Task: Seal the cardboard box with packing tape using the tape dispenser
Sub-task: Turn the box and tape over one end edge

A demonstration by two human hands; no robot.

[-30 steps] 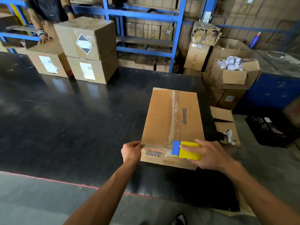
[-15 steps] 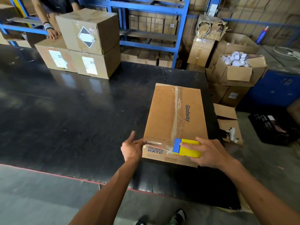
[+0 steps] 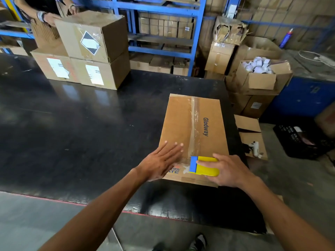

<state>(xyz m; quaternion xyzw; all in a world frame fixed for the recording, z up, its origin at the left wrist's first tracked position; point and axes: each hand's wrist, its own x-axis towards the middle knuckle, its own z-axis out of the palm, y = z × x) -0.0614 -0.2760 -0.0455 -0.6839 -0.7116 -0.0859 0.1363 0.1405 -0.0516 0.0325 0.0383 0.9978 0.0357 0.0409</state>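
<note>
On the black table, near its right edge, lies the cardboard box, long side running away from the person; a strip of clear packing tape runs along its top seam; the left hand rests flat on the box's near left corner, palm down, fingers spread and pointing toward the far right, forearm stretched out from the lower left; the right hand wraps around the yellow tape dispenser, fingers curled over its top, the blue end lying at the near end of the tape strip, just beside the left hand.
</note>
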